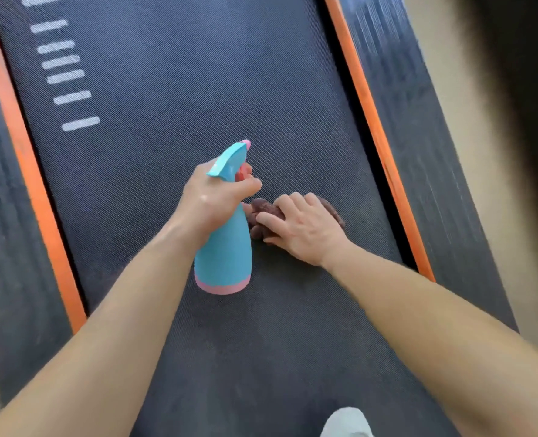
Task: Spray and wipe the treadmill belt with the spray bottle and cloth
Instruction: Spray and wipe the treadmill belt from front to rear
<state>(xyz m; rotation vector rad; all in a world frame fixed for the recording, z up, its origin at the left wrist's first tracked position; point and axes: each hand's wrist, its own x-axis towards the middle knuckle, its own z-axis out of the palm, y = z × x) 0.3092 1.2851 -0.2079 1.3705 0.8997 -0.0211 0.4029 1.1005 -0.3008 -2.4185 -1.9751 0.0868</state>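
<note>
The dark textured treadmill belt (173, 99) fills the head view. My left hand (212, 200) grips the neck of a blue spray bottle (225, 257) with a pink base, fingers round its trigger, nozzle pointing away over the belt. Just to its right, my right hand (302, 227) rests on a bunched brown cloth (263, 212) that lies on the belt, fingers curled over it. Most of the cloth is hidden under the hand.
Orange strips (373, 127) run along both sides of the belt, with black side rails (425, 121) beyond them. White dashes (72, 97) mark the belt at upper left. Beige floor (482, 159) lies to the right. A grey shape (346, 422) shows at the bottom edge.
</note>
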